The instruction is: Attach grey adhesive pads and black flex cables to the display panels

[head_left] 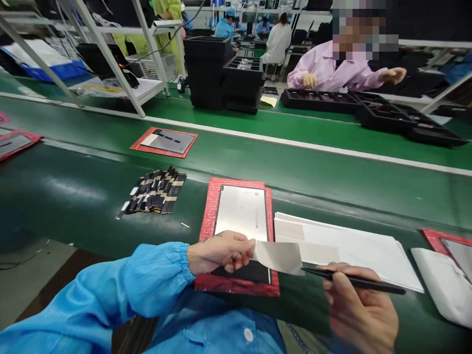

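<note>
Between thumb and fingers, my left hand [224, 250] pinches the left end of a thin grey adhesive sheet [279, 255]. Black tweezers [363, 282] lie in the closed fingers of my right hand [359, 305], and their tips touch the sheet's lower right corner. The sheet hangs slightly curved above the table. Below my left hand lies a flat silver display panel [241, 209] with a black lower strip, on a red bubble-wrap pouch [209, 206]. White paper sheets [354, 241] with grey rectangular pieces on them lie to the right, partly behind the tweezers.
A pile of black flex strips [157, 191] sits to the left. Another panel [171, 141] on red wrap lies farther back. A white pouch [442, 285] is at the right edge. Black trays [320, 101] stand across the green bench, before a person in a pink jacket [324, 64].
</note>
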### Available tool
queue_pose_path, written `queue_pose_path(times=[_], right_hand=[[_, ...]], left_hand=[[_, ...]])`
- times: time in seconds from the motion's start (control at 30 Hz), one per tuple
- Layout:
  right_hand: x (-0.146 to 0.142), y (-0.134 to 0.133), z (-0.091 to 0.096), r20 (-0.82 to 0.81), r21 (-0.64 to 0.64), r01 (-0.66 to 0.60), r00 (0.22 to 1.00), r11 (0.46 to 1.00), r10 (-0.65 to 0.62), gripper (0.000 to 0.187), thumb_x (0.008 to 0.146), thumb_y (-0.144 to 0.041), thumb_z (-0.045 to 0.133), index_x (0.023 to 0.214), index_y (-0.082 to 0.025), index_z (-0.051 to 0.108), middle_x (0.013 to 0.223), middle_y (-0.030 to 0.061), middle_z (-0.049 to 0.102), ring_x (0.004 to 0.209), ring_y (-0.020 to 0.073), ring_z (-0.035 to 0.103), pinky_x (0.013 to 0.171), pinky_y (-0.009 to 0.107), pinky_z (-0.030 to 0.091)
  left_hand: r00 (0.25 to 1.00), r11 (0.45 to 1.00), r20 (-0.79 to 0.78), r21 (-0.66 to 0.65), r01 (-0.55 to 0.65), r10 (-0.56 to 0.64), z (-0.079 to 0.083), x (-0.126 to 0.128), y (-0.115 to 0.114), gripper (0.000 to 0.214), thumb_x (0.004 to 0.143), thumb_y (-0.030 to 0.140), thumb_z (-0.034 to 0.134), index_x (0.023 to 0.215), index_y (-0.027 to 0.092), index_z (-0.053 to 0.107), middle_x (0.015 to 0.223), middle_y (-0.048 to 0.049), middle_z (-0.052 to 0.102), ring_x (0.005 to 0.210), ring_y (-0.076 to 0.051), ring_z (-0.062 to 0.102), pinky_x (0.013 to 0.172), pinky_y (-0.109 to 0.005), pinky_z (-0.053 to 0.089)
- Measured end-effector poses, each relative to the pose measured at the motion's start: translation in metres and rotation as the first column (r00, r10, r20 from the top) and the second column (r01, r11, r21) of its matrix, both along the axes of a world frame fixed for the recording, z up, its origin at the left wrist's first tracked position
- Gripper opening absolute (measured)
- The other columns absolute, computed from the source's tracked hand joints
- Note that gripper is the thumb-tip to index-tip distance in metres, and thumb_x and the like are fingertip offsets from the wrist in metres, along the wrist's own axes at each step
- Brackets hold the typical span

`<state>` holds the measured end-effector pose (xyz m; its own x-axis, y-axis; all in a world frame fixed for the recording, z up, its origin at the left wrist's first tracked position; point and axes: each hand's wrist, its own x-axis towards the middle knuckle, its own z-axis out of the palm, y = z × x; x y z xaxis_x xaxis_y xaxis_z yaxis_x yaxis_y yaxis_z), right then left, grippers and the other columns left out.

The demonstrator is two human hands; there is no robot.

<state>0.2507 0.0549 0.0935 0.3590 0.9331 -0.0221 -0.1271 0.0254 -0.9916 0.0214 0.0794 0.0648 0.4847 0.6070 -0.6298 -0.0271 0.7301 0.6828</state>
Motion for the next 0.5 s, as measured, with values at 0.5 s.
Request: queue_pose_path(times=[0.5], right_hand=[[-0.003,-0.032,-0.078,0.100,-0.221,-0.047,0.993,0.974,0.070,0.030,0.065,-0.045,0.086,0.074,-0.022,0.069,0.056,-0.0017,0.062,0.049,0.0147,0.056,0.045,0.025,0.049]], left_hand=[[0.869,0.852,-0.443,0.521,0.050,0.219,-0.013,-0.015,-0.041,0.030,0.077,0.042,0.058,0.061,0.019,0.051,0.058,0.0035,0.049,0.057,-0.011,0.043,0.053,-0.022,0.033]])
